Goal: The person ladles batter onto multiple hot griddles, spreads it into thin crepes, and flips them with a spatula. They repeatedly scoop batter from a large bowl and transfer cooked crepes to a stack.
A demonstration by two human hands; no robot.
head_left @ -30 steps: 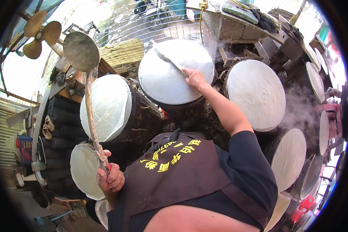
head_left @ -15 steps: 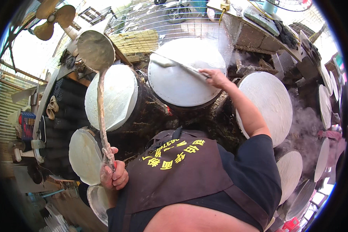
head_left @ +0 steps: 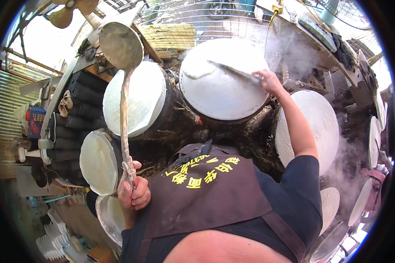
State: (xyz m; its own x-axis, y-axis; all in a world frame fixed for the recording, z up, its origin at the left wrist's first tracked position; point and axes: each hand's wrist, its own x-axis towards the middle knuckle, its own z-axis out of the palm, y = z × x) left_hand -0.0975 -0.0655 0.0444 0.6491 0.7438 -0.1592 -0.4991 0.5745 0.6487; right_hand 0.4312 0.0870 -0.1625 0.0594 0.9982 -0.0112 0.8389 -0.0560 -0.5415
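From my end I'm seeing the right hand (head_left: pixel 269 83) closing round the near end of a long thin scraper (head_left: pixel 235 70) over the right side of the middle pan (head_left: pixel 224 97), though I can't tell where each fingertip is sitting. The scraper is slanting up and left across that pale round top, and its far end is reaching a puddle of white batter (head_left: pixel 195 69) on the pan's left half; can't tell how hard it's pressing. The left hand (head_left: pixel 135 191) is making a snug fist around the bottom of a big ladle (head_left: pixel 120 45), right beside the apron (head_left: pixel 206 193). The ladle's bowl is pointing away from the person, its long crusty handle crossing in front of the left pan (head_left: pixel 147 98), which is carrying a whitish sheet. A smaller pan (head_left: pixel 98 163) is sitting nearer the person on that side. Over on the other side, the right forearm is crossing the right pan (head_left: pixel 324 122), which is showing a rough pale coating. Steam (head_left: pixel 298 52) is drifting beyond the right hand, and some shoes (head_left: pixel 66 104) are resting by stacked black cylinders (head_left: pixel 87 118) at far left.
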